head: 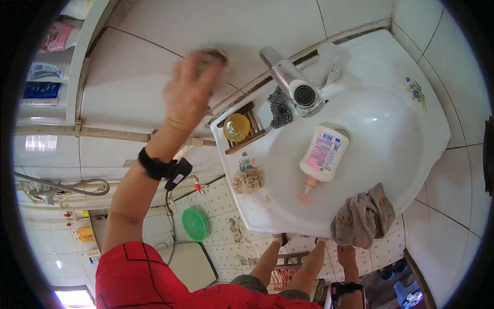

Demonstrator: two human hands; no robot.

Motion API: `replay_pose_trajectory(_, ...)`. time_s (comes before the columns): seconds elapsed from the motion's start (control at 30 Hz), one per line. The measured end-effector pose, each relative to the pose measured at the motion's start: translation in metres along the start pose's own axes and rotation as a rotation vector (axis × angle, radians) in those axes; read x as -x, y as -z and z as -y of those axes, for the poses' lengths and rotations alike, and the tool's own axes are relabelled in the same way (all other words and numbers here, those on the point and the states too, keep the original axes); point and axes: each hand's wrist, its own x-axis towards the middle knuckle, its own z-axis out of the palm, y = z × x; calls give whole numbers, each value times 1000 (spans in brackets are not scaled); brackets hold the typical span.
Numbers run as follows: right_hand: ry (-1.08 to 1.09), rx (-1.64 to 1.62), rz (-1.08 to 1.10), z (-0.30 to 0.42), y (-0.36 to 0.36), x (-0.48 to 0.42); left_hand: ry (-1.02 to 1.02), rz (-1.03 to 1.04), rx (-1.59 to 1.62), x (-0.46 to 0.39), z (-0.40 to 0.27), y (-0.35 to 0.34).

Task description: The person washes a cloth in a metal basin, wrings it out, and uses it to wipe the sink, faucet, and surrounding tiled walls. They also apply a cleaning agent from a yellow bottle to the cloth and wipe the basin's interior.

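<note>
My left hand is raised at the tiled wall, left of the chrome faucet. Its fingers are blurred over a small, rough brownish thing, and whether they grip it is unclear. At the basin's near right rim, my right hand is mostly hidden beneath a crumpled grey-brown cloth. A white pump bottle with a pink label and pump lies in the white washbasin. Beside the faucet lies a grey steel-wool scourer. A yellow round soap sits on a wooden rack.
A beige mesh puff rests on the basin's left ledge. Pipes run along the wall below shelves of bottles. A green plastic tub is at lower left. Blue slippers lie at lower right.
</note>
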Motion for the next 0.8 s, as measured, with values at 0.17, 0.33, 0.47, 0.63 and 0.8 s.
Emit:
replay_pose_trajectory(0.17, -25, 31, 46, -5, 13, 9, 126, -454, -259, -53, 16, 18)
replay_pose_trajectory(0.33, -69, -76, 79, 3, 28, 10, -371, 100, -87, -30, -32, -12)
replay_pose_trajectory(0.47, -175, -128, 194, 1, 48, 20, -200, 23, -55, -62, -26, 16)
replay_pose_trajectory(0.63, -108, -169, 109, -17, 55, 23, -233, -125, -103, -127, -42, 27)
replay_pose_trajectory(0.8, -167, -285, 54, -14, 69, 24, -507, -106, -37, -184, -57, 15)
